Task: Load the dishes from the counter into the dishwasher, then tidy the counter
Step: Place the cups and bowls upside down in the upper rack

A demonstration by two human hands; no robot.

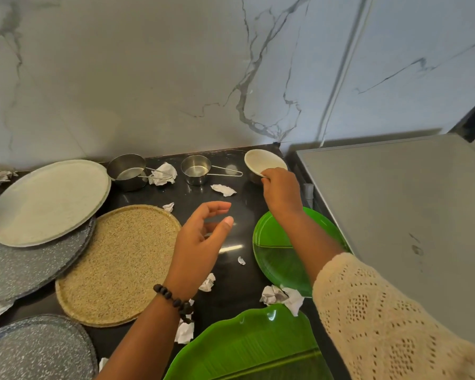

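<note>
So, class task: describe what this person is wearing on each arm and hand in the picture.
The left hand is bare, and its wrist carries a bracelet of dark round beads; no sleeve shows on that forearm. The right hand is bare too, with no ring or band to be seen. The right arm wears a cream knitted sleeve with an open, lacy diamond pattern, ending partway along the forearm.

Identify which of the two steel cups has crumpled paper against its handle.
The left steel cup: white paper sits on its wire handle. The right cup has a bare handle.
</note>
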